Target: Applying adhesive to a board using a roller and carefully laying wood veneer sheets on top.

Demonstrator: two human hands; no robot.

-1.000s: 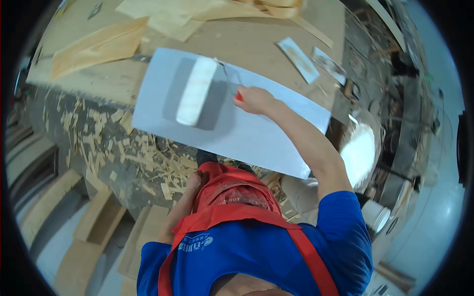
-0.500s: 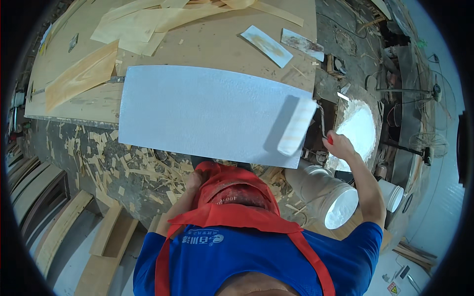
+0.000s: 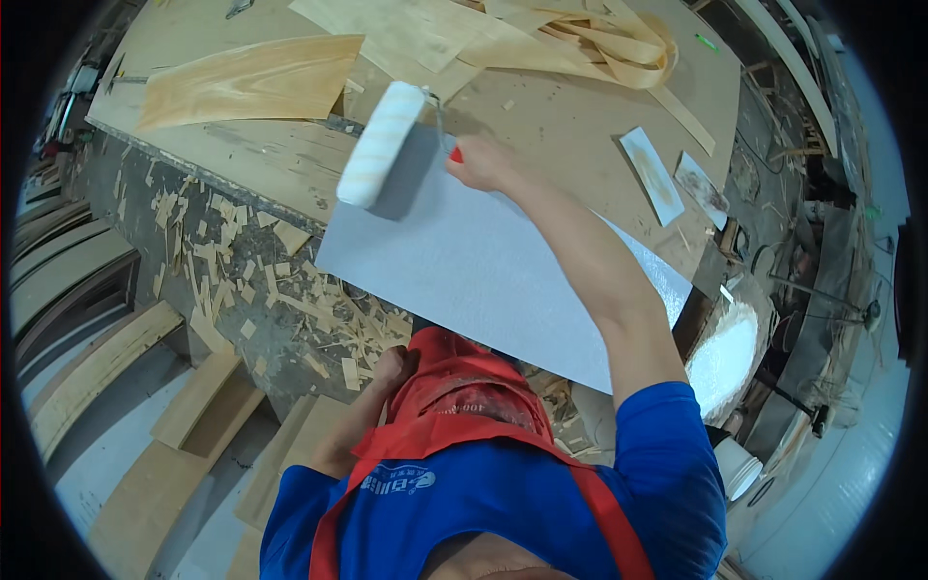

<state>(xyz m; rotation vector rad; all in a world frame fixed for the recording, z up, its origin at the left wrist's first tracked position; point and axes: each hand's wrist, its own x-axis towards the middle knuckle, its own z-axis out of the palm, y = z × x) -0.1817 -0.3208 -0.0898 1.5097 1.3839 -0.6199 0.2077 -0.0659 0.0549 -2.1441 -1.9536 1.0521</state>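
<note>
My right hand [image 3: 481, 161] is closed round the red handle of a paint roller [image 3: 383, 147]. The roller's thick white sleeve is over the left end of a white-coated rectangular board [image 3: 483, 266], casting a shadow on it. Whether the sleeve touches the surface I cannot tell. My right forearm crosses above the board and hides part of it. At the left side of my red apron [image 3: 464, 387] hangs my left hand [image 3: 392, 367]; its fingers are mostly hidden against the cloth.
Veneer sheets [image 3: 251, 79] and long veneer strips [image 3: 580, 58] lie on the big worktable [image 3: 541, 126]. Two stained white scrapers [image 3: 652, 176] rest at its right. Wood scraps [image 3: 280, 300] litter the floor. A container of white paint [image 3: 723, 362] and a white bucket [image 3: 739, 469] stand right.
My right hand has carried the roller from the board's right end to its left end. The view has turned, so the board now appears tilted. My left hand stays by the apron.
</note>
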